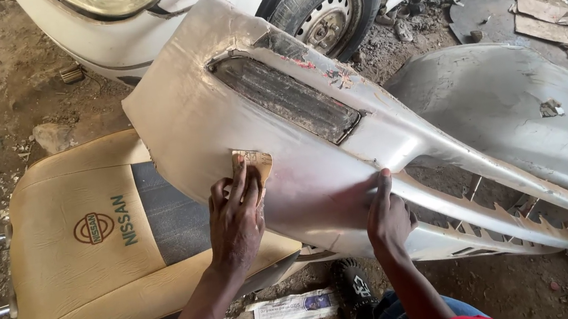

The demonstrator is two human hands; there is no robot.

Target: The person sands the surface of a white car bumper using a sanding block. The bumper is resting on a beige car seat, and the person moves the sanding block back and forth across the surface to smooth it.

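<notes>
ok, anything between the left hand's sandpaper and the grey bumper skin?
Nothing visible. The left hand presses the tan sandpaper scrap flat against the dull grey plastic car bumper; the right hand braces the bumper alongside, apart from it.

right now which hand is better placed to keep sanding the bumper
Left. The left hand already presses the sandpaper flat on the bumper, below the grille slot. The right hand lies bare on the bumper's lower edge, probably steadying it.
</notes>
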